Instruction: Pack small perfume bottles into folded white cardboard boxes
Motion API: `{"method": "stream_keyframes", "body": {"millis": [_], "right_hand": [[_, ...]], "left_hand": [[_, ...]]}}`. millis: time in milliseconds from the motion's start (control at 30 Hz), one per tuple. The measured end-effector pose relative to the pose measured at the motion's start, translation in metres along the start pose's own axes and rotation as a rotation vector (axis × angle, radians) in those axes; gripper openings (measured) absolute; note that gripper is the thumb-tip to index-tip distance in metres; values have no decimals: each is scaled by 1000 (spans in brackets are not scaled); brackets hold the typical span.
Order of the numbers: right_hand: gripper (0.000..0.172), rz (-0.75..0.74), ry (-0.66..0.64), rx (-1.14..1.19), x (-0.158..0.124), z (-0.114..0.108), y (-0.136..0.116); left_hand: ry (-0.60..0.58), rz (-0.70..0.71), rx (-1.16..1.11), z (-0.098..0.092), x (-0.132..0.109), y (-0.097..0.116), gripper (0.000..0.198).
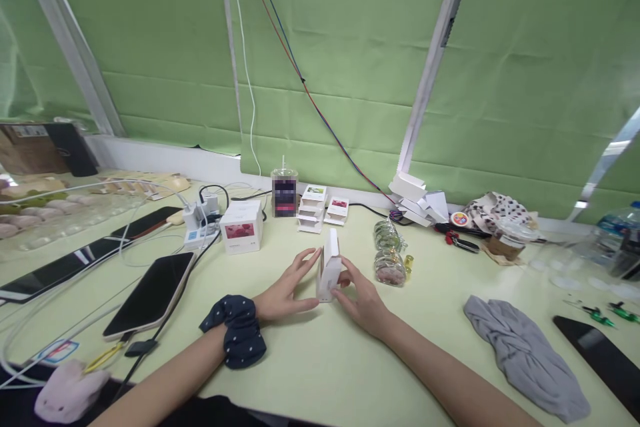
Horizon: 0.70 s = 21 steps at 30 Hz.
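Observation:
A small white cardboard box (329, 273) stands upright on the table between my two hands, its narrow side towards me. My left hand (289, 285), with a dark dotted scrunchie (235, 332) round the wrist, lies at the box's left side. Its fingers are stretched and spread, the fingertips at the box's edge and the thumb low by its base. From the right, my right hand (364, 297) grips the box with curled fingers and thumb. Right of it stand rows of round clear-wrapped discs (390, 268), with small yellowish pieces (409, 265) beside them.
Behind are a larger white box (242, 227), small open boxes (313, 209) and a heap of white cartons (417, 197). Phones (150, 293) and cables lie left. A grey cloth band (525, 353) and a black phone (600, 360) lie right. A lidded cup (510, 240) stands back right.

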State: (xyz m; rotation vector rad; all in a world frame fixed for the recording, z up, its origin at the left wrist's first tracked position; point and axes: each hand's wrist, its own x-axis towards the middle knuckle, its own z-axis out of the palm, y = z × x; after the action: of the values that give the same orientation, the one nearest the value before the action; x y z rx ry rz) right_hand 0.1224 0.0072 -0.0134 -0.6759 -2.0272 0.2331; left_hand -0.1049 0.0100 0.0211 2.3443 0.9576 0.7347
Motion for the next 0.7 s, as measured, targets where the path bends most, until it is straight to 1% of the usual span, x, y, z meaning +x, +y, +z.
{"method": "stream_keyframes", "body": {"millis": [100,200,300,400,467,567,633,700], "right_hand": [[67,-122,-100,-63,3,-3,-10],[64,-213,-175,-133,5,-5,-16],[59,-225,-204,-157,7,-5,-17],[52,-249,-195,-152,9,-6,-18],[48,-289,-157,-151,11,-9,-18],[40,-313,-20,-172,17,-22,-13],[33,-241,114,-211,22,-37,-4],[24,-107,280,-257,28,-58,10]], "left_hand": [[-8,-13,-14,-1,0,1,84],[7,-35,-36,1,1,-1,69],[51,-81,-54,3,2,-4,55],[81,-124,-41,2,4,-4,49],[79,-140,-31,1,5,-2,48],[79,-155,-27,-1,7,-2,50],[79,-168,-42,-2,7,-3,51],[87,-185,-66,-2,6,-5,52]]}}
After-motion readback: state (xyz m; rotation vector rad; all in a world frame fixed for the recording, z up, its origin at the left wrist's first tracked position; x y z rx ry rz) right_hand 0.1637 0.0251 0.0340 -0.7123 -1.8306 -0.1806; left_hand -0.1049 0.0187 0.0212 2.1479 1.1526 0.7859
